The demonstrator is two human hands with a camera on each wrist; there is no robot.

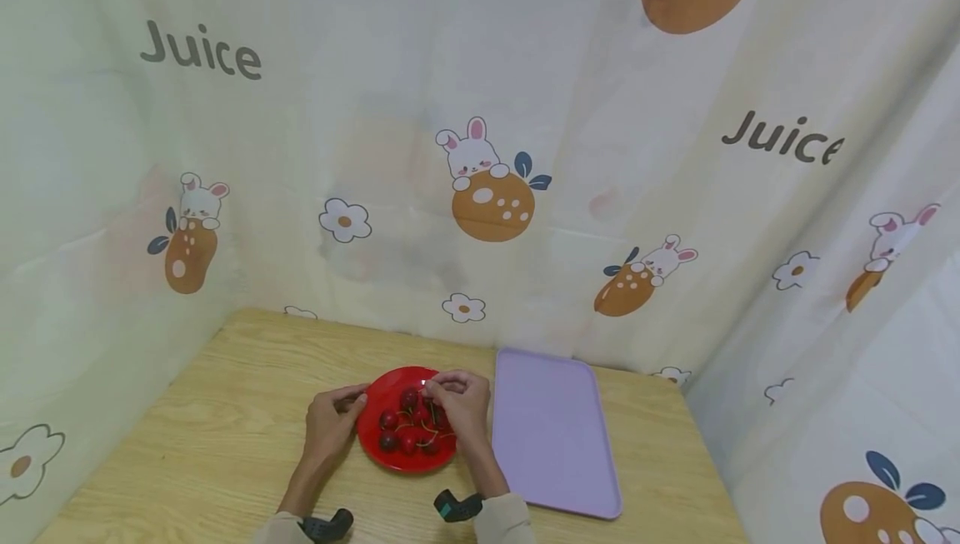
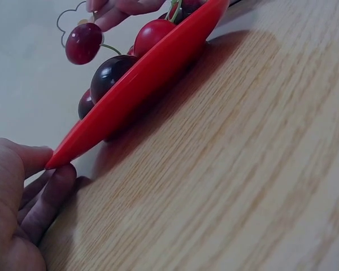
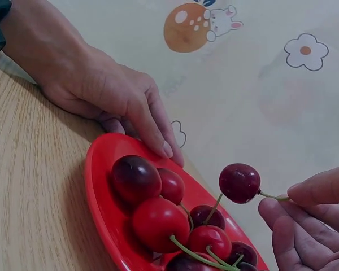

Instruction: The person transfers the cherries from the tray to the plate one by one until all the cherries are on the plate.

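Observation:
A red plate (image 1: 408,464) bears several dark and bright red cherries (image 3: 161,224) with green stems. My left hand (image 1: 327,429) grips the plate's left rim, thumb on top and fingers beneath, as the left wrist view shows. Over the plate's far right side, my right hand (image 1: 465,404) pinches the green stem of one dark red cherry (image 3: 239,183) between thumb and fingertips. That cherry hangs above the others, which lie heaped on the plate.
To the right of the plate lies a purple tray (image 1: 555,436) on the wooden table (image 1: 225,427). A printed curtain (image 1: 390,152) with rabbits and flowers encloses the table at the back and sides.

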